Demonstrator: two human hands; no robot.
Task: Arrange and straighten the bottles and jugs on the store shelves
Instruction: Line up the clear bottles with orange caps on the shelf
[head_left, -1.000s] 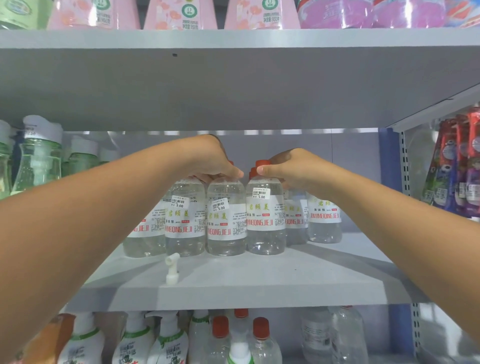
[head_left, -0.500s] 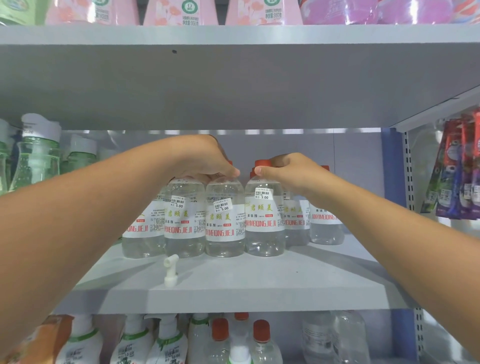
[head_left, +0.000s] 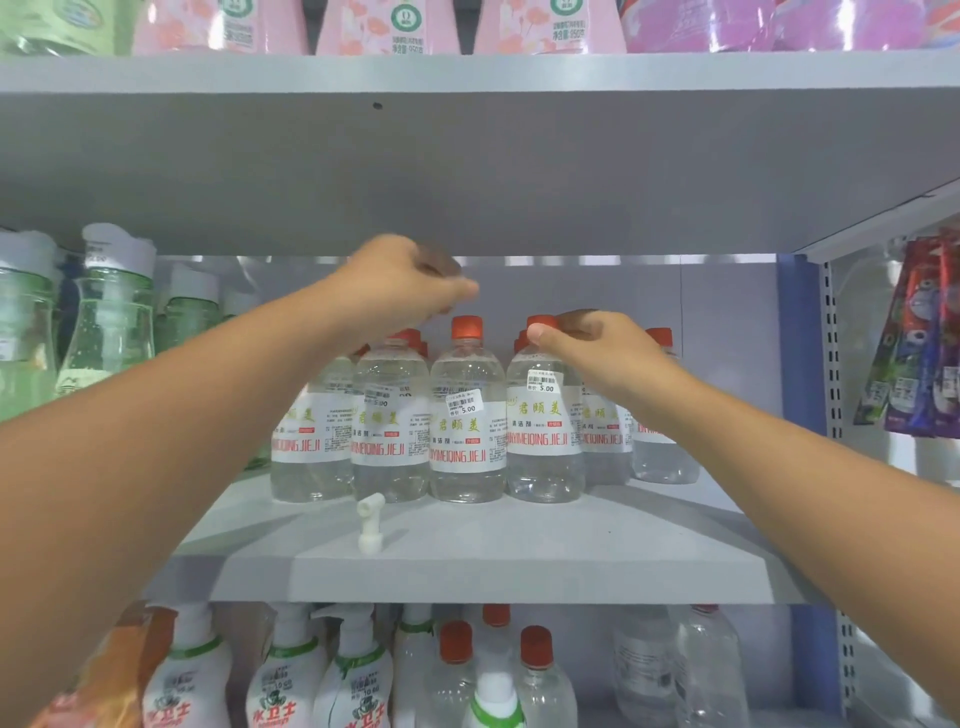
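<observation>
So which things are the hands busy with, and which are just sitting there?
Busy with:
- right hand pinching the red cap of a clear bottle
- left hand above the next clear bottle

Just sitting:
- white nozzle
- green bottles
- pink pouches

Clear red-capped bottles (head_left: 467, 415) upright, packed row, mid shelf (head_left: 519, 571).
</observation>
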